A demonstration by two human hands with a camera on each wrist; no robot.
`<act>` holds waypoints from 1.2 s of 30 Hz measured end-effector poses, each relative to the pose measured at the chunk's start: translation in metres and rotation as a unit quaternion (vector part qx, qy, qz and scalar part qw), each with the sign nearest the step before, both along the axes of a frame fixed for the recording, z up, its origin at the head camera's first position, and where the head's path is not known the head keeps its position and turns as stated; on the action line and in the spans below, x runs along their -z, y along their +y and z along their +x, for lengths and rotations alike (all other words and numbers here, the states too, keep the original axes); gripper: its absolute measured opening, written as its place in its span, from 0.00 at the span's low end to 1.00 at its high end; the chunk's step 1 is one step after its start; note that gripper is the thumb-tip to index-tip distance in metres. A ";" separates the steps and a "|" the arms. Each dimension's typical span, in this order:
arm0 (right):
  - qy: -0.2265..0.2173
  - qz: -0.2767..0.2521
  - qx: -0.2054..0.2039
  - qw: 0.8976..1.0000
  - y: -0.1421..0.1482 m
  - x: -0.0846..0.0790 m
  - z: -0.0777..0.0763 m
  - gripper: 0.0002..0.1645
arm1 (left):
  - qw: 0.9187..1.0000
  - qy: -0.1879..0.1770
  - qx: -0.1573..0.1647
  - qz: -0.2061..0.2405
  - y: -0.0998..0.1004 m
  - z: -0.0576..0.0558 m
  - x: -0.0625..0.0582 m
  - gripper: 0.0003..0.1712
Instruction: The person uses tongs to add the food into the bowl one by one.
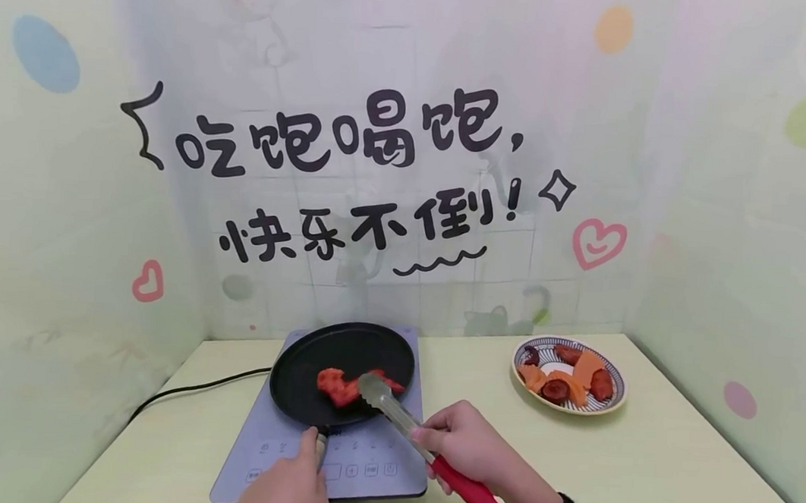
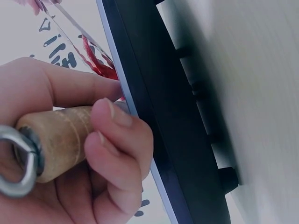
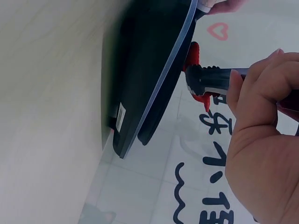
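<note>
Two hands at cooktop [image 1: 363, 491], set left of centre on pale counter [image 1: 482, 373], reaching toward its back edge. Left hand [image 1: 287, 482]: fingers curled round wooden handle [image 2: 63, 140] of black frying pan [image 1: 343, 346]. Right hand [image 1: 468, 445]: closed around red-gripped tongs [image 1: 469, 488], tip over red pieces [image 1: 333, 387] toward pan's front right edge; whether pinched, cannot tell. Pieces look light, soft, easily torn: best taken gently mid-body. Pan likely heavier, stiff; handle suits gripping. Plate [image 1: 593, 406] of food near counter's back right corner.
</note>
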State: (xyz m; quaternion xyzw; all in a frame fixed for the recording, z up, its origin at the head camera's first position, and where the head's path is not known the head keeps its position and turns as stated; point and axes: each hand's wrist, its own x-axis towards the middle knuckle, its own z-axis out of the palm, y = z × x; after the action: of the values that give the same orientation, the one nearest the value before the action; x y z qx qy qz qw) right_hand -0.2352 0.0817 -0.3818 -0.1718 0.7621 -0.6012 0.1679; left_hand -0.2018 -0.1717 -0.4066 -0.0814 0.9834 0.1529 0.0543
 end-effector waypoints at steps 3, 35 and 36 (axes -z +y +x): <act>-0.001 0.010 -0.008 1.000 -0.004 0.002 0.001 0.16 | 1.000 0.000 0.004 0.000 0.000 0.000 0.001 0.36; -0.013 0.084 -0.023 0.996 0.041 -0.037 -0.006 0.18 | 1.000 0.012 0.002 0.016 -0.003 -0.002 0.002 0.27; -0.014 0.085 -0.025 0.996 0.043 -0.038 -0.006 0.19 | 1.000 0.013 0.001 0.018 -0.002 -0.002 0.002 0.26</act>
State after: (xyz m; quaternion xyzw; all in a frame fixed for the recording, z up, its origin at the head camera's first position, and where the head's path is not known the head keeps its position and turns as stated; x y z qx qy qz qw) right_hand -0.2413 0.1250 -0.3443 -0.1671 0.8034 -0.5325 0.2075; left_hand -0.2038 -0.1738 -0.4088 -0.0779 0.9812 0.1713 0.0429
